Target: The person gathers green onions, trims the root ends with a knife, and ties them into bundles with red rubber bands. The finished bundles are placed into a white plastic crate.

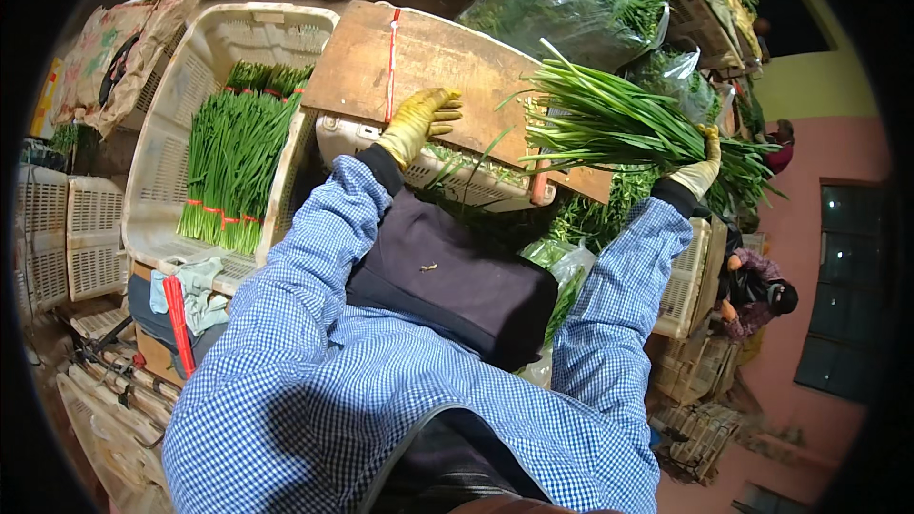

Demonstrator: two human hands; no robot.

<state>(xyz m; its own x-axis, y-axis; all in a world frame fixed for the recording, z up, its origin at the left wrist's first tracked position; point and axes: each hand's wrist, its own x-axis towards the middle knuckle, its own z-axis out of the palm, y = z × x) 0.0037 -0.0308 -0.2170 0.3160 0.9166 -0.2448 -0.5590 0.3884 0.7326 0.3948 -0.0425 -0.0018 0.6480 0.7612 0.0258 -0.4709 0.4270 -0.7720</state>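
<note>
My right hand, in a pale yellow glove, grips a loose bunch of garlic chives on the right. The white ends point left over the board, and the green tips hang past my wrist. My left hand, gloved as well, hovers at or rests on the near edge of a wooden board; contact is unclear. Its fingers are extended and hold nothing. A red band crosses the board, which lies on a white plastic crate. Cut scraps of chives cling along the board's near edge.
To the left, a large white crate holds chive bundles tied with red bands. Red strips stand by a cloth. Plastic bags of greens sit behind the board. A co-worker is at the far right.
</note>
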